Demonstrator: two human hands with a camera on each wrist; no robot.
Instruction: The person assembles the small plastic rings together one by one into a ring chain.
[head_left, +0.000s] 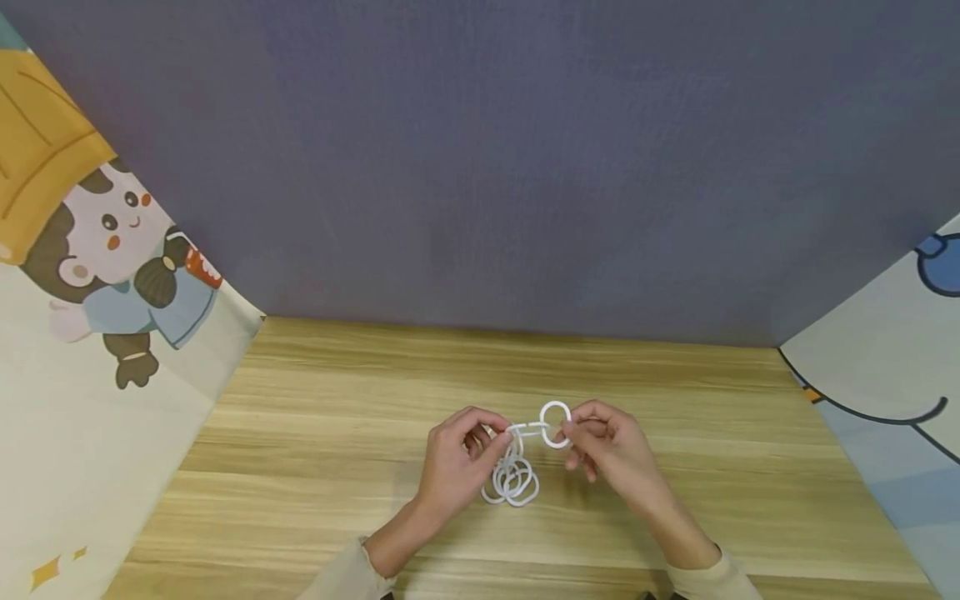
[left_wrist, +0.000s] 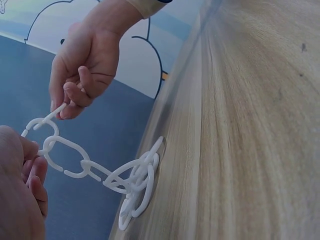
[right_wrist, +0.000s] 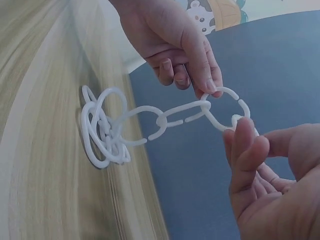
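Observation:
A chain of white plastic C-links hangs between the two hands, each link with a small gap. My left hand (head_left: 456,458) pinches one link (head_left: 517,427) between thumb and index finger. My right hand (head_left: 622,457) pinches the end link (head_left: 555,404), which stands upright and hooks through the link the left hand holds. Below the left hand, the remaining links (head_left: 522,502) lie heaped on the wooden table. In the right wrist view a link (right_wrist: 182,106) hangs from the held one and leads down to the heap (right_wrist: 92,150). The right fingertips partly cover the end link.
The wood-grain table (head_left: 315,400) meets a dark grey-blue panel (head_left: 510,183) at the back. Cartoon-printed panels flank it, the left one (head_left: 67,433) with a figure in a yellow hat and the right one (head_left: 862,333) with a large pale shape.

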